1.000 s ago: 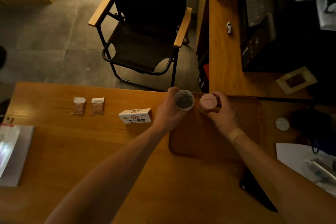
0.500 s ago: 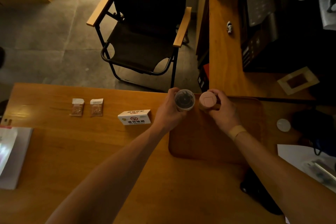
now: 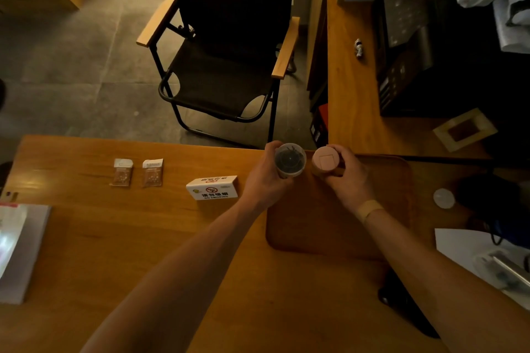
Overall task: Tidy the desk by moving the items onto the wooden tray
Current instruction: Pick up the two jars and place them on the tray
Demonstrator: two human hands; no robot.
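The wooden tray [image 3: 321, 226] lies on the desk in front of me, right of centre. My left hand [image 3: 262, 178] grips a clear jar with dark contents [image 3: 289, 159] at the tray's far left corner. My right hand [image 3: 348, 178] grips a pink-lidded container [image 3: 326, 158] just to the right of the jar, over the tray's far edge. Whether either container rests on the tray is hidden by my hands. A white no-smoking sign block [image 3: 212, 188] lies on the desk left of the tray. Two small brown sachets [image 3: 122, 172] [image 3: 153, 172] lie further left.
A black folding chair [image 3: 223, 66] stands beyond the desk's far edge. A book [image 3: 20, 249] lies at the desk's left end. A small white round lid [image 3: 444, 198], papers [image 3: 470, 252] and dark objects sit right of the tray. A side counter [image 3: 350, 89] runs away on the right.
Both hands and their two containers have stayed in almost the same place at the tray's far edge; only the view has shifted slightly.
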